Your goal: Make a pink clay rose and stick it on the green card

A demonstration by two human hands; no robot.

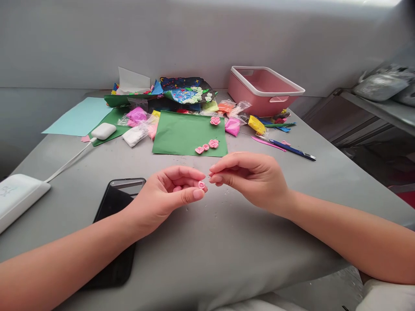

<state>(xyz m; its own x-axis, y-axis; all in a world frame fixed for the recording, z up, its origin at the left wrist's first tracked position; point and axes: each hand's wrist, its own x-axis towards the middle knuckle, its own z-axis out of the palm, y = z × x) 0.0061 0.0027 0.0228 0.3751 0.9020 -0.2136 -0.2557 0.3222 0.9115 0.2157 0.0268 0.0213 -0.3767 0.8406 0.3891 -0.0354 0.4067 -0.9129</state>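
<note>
Small pink rolled clay-like rosette (201, 185): likely very light, soft, easy to dent, maybe tacky. Best held lightly low on its sides, off the coil. Left hand (171, 186) pinches it, thumb and fingers, at that hand's 3 o'clock. Right hand (259, 181), 3 o'clock from the rosette: fingertips bunched, can't tell if holding anything. Flat green paper sheet (183, 134) on the worktop (233, 246), 12 o'clock.

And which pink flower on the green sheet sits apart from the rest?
The pink flower by the far right corner of the green sheet; the other three flowers bunch together toward its near right corner.
</note>
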